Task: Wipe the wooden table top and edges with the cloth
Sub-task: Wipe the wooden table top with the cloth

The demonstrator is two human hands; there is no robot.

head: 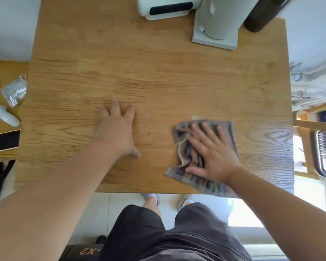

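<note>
The wooden table point(158, 76) fills the middle of the view, its front edge just above my legs. A striped grey and purple cloth point(184, 153) lies crumpled near the front right of the top, one corner hanging over the front edge. My right hand point(211, 153) presses flat on the cloth with fingers spread. My left hand point(118, 132) rests flat on the bare wood at the front middle, fingers apart, holding nothing.
At the back of the table stand a white appliance point(164, 8), a pale kettle on a square base point(218, 21) and a dark bottle point(262, 14). A lower wooden surface on the left holds foil packets point(15, 91) and a white object point(5, 114). A wooden chair point(309, 140) stands to the right.
</note>
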